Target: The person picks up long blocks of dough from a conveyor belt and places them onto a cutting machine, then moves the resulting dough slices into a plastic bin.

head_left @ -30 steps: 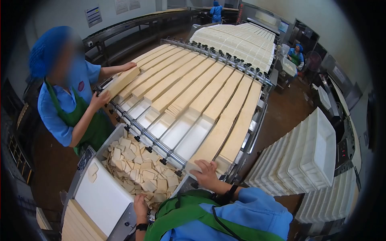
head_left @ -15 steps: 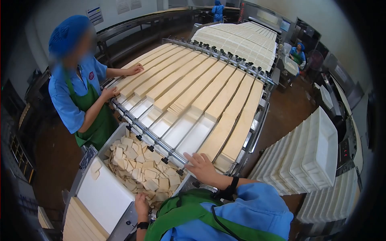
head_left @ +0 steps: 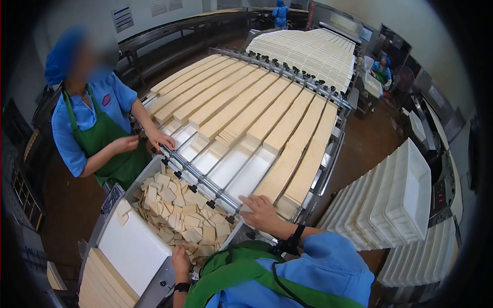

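Note:
Long rows of thin pale slices [head_left: 246, 102] lie in lanes split by metal rods on a white sloping table. My right hand [head_left: 262, 213] rests at the near end of the lanes, fingers spread, beside the metal rail [head_left: 200, 178] and touching the end of a row. Lower down, my left hand [head_left: 181, 261] is at the near edge of a bin heaped with loose square pieces [head_left: 187, 218]; its fingers are partly hidden, and what it holds, if anything, cannot be made out.
A co-worker [head_left: 97, 118] in a green apron stands at the left, one hand on the rail. Stacked white trays [head_left: 385, 200] stand at the right. A white board [head_left: 131, 244] and another row of slices [head_left: 105, 280] lie lower left. Two people are farther back.
The co-worker has leaned back to the left and moved both hands off the rows, one now on the rail's corner. My right hand has shifted very slightly; my left hand has barely moved.

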A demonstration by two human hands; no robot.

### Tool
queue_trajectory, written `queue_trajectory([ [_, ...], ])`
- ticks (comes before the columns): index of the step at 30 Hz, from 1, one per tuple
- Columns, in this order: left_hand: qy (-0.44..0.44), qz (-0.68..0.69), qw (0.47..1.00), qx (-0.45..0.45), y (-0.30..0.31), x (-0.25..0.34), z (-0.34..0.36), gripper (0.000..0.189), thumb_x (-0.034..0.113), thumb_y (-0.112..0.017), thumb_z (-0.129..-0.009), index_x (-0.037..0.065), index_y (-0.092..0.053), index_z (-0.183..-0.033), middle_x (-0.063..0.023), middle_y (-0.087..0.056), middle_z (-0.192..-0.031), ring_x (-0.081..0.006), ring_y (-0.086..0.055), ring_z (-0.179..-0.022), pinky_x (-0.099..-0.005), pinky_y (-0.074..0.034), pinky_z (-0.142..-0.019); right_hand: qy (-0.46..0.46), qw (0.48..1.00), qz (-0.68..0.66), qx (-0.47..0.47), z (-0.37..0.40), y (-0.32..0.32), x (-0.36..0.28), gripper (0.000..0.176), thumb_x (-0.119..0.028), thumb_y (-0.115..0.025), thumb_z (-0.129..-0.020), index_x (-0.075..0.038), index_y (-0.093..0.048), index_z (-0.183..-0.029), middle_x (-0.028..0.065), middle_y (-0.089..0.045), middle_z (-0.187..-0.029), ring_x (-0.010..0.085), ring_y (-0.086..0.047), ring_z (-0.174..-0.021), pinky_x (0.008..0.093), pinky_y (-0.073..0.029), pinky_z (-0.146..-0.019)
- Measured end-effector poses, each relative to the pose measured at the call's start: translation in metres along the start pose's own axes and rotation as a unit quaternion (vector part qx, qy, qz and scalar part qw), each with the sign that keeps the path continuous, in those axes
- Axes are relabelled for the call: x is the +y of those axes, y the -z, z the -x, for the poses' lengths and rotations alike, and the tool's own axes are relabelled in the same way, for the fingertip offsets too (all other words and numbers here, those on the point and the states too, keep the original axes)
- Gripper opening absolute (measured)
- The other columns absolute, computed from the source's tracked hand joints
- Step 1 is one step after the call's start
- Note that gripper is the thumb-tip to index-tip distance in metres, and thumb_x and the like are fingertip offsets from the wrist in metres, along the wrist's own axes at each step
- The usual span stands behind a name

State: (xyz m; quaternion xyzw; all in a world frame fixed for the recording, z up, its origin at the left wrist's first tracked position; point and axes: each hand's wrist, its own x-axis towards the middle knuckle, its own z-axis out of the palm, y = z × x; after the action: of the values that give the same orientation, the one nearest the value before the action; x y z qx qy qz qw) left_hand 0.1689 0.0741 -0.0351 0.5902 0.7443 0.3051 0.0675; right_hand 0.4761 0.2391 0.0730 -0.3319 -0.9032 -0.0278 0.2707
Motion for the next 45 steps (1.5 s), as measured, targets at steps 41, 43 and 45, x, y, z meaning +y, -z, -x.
queue_trajectory([
  [41,-0.002,-0.023,1.000,0.005,-0.003,-0.002,0.000,0.017,-0.006,-0.055,-0.071,0.007,-0.063,-0.078,-0.0088,-0.062,-0.087,-0.0292,-0.060,-0.085,-0.0367,-0.049,-0.073,-0.692,0.717,-0.019,-0.083,-0.049,-0.013,0.212,0.082,-0.034,-0.050,-0.081,0.011,-0.016,-0.140,0.0286,-0.014,-0.149,0.0372,-0.004,-0.141,0.0514,0.000,-0.112],
  [43,-0.006,-0.023,1.000,0.000,-0.004,-0.001,-0.003,0.017,-0.006,-0.055,-0.071,0.007,-0.063,-0.078,-0.0085,-0.062,-0.087,-0.0287,-0.060,-0.085,-0.0365,-0.050,-0.073,-0.682,0.725,-0.030,-0.091,-0.042,-0.011,0.220,0.082,-0.034,-0.050,-0.080,0.010,-0.016,-0.141,0.0273,-0.015,-0.149,0.0362,-0.004,-0.141,0.0524,-0.001,-0.111],
  [45,-0.007,-0.023,1.000,-0.004,-0.004,-0.004,-0.002,0.017,-0.006,-0.056,-0.071,0.007,-0.064,-0.078,-0.0082,-0.062,-0.087,-0.0283,-0.060,-0.085,-0.0362,-0.050,-0.073,-0.669,0.737,-0.037,-0.087,-0.039,-0.007,0.218,0.082,-0.037,-0.050,-0.082,0.008,-0.017,-0.142,0.0259,-0.015,-0.150,0.0353,-0.005,-0.142,0.0533,-0.002,-0.111],
])
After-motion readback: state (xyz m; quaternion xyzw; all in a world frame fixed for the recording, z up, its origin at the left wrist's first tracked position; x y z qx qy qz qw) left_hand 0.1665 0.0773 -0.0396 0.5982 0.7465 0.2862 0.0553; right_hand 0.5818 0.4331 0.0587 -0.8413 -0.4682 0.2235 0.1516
